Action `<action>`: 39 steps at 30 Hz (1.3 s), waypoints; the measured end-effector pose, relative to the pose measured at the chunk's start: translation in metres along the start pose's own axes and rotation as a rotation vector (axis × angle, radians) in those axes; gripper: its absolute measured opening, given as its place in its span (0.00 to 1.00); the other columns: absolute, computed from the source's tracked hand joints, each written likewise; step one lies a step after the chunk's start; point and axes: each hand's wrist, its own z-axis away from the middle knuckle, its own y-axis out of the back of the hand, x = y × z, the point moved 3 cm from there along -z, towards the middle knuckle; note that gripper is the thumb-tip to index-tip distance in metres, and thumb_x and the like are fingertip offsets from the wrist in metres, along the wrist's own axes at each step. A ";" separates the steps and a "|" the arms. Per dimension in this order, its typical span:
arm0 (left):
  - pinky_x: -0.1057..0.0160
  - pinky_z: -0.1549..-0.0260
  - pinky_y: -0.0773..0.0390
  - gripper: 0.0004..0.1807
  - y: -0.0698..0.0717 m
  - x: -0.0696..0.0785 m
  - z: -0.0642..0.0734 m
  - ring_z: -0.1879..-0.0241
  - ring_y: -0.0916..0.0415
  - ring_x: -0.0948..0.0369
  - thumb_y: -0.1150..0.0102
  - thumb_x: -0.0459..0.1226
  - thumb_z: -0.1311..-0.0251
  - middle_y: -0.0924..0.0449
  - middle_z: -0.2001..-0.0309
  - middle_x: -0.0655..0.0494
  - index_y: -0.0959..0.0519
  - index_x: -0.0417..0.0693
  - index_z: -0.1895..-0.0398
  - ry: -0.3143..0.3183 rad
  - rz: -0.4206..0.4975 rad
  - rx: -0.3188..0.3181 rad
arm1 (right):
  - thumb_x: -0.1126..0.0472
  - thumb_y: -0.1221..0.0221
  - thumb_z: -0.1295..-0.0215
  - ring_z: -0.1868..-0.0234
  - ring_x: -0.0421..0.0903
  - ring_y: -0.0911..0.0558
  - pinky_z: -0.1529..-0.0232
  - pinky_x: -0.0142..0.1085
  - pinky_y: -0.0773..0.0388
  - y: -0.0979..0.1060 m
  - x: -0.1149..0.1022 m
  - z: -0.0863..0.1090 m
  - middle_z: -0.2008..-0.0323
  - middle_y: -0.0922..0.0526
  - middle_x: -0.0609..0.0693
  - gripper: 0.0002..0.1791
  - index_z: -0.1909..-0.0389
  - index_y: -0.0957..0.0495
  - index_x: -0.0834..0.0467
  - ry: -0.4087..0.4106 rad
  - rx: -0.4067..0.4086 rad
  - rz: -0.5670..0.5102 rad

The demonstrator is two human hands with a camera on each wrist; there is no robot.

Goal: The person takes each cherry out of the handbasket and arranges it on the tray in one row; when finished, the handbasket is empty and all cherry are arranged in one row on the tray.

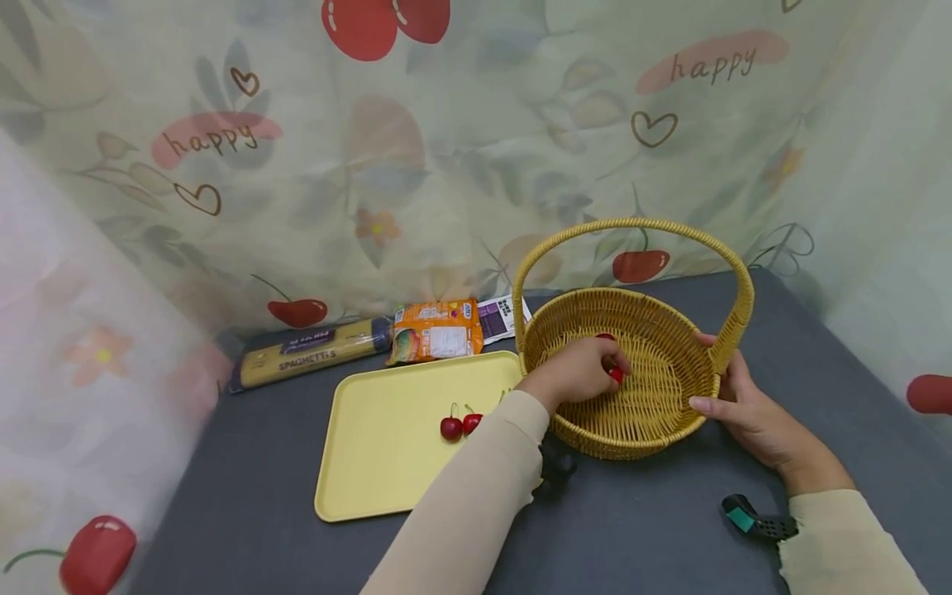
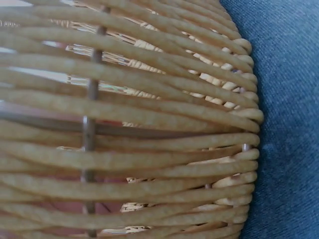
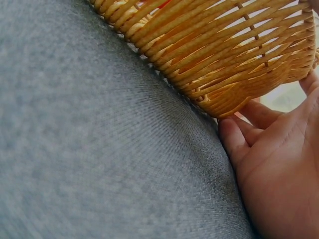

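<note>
My left hand (image 1: 583, 369) reaches down into the yellow wicker basket (image 1: 669, 397), its fingers curled about a red cherry (image 1: 616, 374). Just beyond those fingers another bit of red, likely a second cherry (image 1: 606, 336), shows inside the basket. At the basket's right side, near the foot of its tall handle (image 1: 632, 223), my right hand (image 1: 759, 421) grips the rim with the thumb in front. The right wrist view has that hand's fingers against the woven wall (image 3: 214, 64). Only the woven wall (image 2: 149, 109) fills most of the left wrist view, so the left fingers are hidden there.
Left of the basket lies a yellow tray (image 1: 364, 446) bearing a dark red cherry (image 1: 450, 428) and a brighter cherry (image 1: 472, 423), partly behind my left sleeve. Along the back lie a spaghetti pack (image 1: 312, 355), an orange packet (image 1: 437, 332) and a purple-white packet (image 1: 498, 318).
</note>
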 end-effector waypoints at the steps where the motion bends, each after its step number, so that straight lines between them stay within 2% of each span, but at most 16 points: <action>1: 0.68 0.54 0.23 0.10 0.000 0.001 0.000 0.57 0.22 0.62 0.29 0.30 0.28 0.17 0.58 0.63 0.11 0.47 0.47 -0.013 0.015 0.007 | 0.77 0.45 0.24 0.25 0.43 0.41 0.37 0.26 0.37 0.000 0.000 0.000 0.18 0.62 0.63 0.48 0.14 0.56 0.47 0.001 0.001 0.001; 7: 0.69 0.53 0.22 0.14 0.003 0.005 0.004 0.55 0.24 0.63 0.26 0.30 0.31 0.19 0.55 0.63 0.15 0.47 0.46 -0.038 0.067 0.075 | 0.78 0.45 0.25 0.26 0.40 0.38 0.37 0.26 0.37 0.001 0.002 0.002 0.18 0.62 0.62 0.47 0.15 0.55 0.47 0.012 0.003 -0.008; 11: 0.68 0.53 0.22 0.13 0.005 0.007 0.006 0.55 0.23 0.63 0.27 0.32 0.29 0.19 0.55 0.62 0.17 0.49 0.46 -0.052 0.101 0.124 | 0.78 0.45 0.25 0.26 0.40 0.37 0.37 0.26 0.36 0.001 0.003 0.002 0.18 0.62 0.62 0.47 0.15 0.56 0.47 0.010 0.001 -0.009; 18: 0.69 0.54 0.23 0.10 0.010 0.012 0.011 0.55 0.24 0.64 0.35 0.33 0.22 0.19 0.51 0.64 0.12 0.48 0.43 -0.167 0.159 0.259 | 0.77 0.45 0.25 0.26 0.41 0.39 0.37 0.25 0.37 0.000 0.001 0.000 0.18 0.62 0.63 0.48 0.15 0.56 0.46 -0.016 0.010 0.008; 24: 0.67 0.58 0.20 0.11 0.016 0.013 0.023 0.57 0.23 0.62 0.32 0.31 0.25 0.18 0.52 0.65 0.12 0.52 0.45 -0.163 0.321 0.351 | 0.76 0.45 0.24 0.25 0.42 0.39 0.37 0.25 0.37 -0.001 0.000 0.002 0.19 0.59 0.63 0.48 0.14 0.57 0.46 -0.022 0.007 0.021; 30: 0.65 0.56 0.17 0.13 0.018 0.013 0.039 0.57 0.18 0.63 0.30 0.30 0.27 0.17 0.52 0.64 0.14 0.46 0.43 -0.202 0.435 0.346 | 0.77 0.45 0.24 0.25 0.42 0.37 0.37 0.26 0.37 -0.002 -0.002 0.001 0.20 0.56 0.63 0.48 0.13 0.58 0.48 -0.007 -0.003 0.015; 33: 0.63 0.54 0.15 0.13 0.020 0.013 0.050 0.56 0.15 0.62 0.31 0.31 0.25 0.15 0.50 0.58 0.16 0.42 0.41 -0.217 0.513 0.323 | 0.77 0.45 0.24 0.26 0.43 0.37 0.37 0.26 0.36 -0.002 -0.001 0.001 0.21 0.55 0.64 0.48 0.13 0.58 0.48 0.001 -0.008 0.009; 38: 0.46 0.49 0.14 0.13 0.024 0.012 0.068 0.50 0.13 0.49 0.36 0.31 0.22 0.15 0.44 0.46 0.19 0.42 0.39 -0.234 0.622 0.294 | 0.78 0.46 0.24 0.26 0.43 0.35 0.37 0.26 0.37 0.000 0.001 0.001 0.21 0.54 0.63 0.48 0.14 0.57 0.48 0.010 -0.004 0.010; 39: 0.44 0.48 0.15 0.13 0.024 0.011 0.071 0.49 0.13 0.46 0.36 0.31 0.22 0.15 0.45 0.48 0.19 0.43 0.39 -0.231 0.636 0.291 | 0.78 0.46 0.24 0.26 0.42 0.35 0.37 0.27 0.37 0.000 0.001 0.002 0.21 0.54 0.62 0.48 0.14 0.57 0.48 0.013 -0.004 0.007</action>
